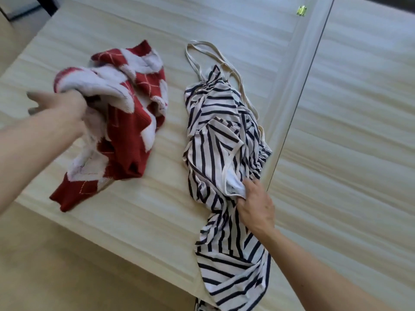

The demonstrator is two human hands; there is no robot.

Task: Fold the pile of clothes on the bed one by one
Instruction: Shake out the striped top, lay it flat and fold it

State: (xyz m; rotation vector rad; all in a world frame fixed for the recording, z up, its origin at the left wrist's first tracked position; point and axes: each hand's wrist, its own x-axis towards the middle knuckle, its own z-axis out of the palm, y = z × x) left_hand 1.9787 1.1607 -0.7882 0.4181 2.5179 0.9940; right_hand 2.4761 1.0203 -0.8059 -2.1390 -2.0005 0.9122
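While outstretched, hands clutching garments.

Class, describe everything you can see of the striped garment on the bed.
The striped garment is thin white fabric with dark navy stripes and narrow cream straps looped at its far end. It lies crumpled and unfolded lengthwise on the bed, its near end hanging over the edge. The right hand grips its middle.

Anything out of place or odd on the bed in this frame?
The striped dress hangs over the near edge of the bed, its hem trailing off. The red sweater is bunched with its fuzzy inside showing. Nothing looks damaged.
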